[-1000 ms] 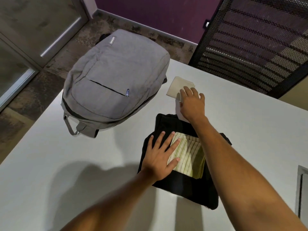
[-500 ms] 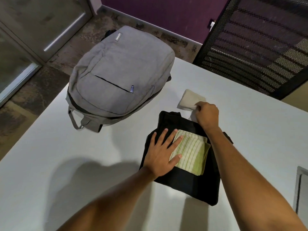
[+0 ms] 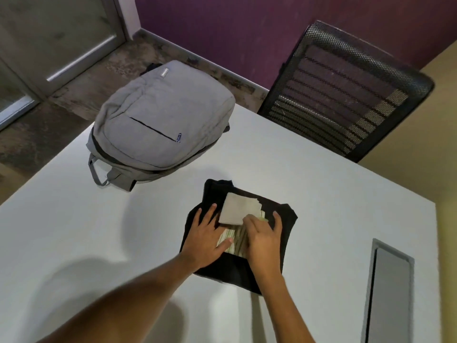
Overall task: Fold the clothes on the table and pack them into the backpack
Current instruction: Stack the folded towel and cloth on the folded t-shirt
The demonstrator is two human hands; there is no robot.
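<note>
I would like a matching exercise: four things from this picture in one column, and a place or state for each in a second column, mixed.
Things:
1. grey backpack
2. black garment
3. cream cloth
4. mesh chair

Places or states:
A. top of the folded pile
B. behind the table's far edge
C. bottom of the pile, on the table
D. lying flat, front pocket zipped

Pairs: 1-D, 2-C, 3-A, 4-B

Grey cloth backpack, matt table
</note>
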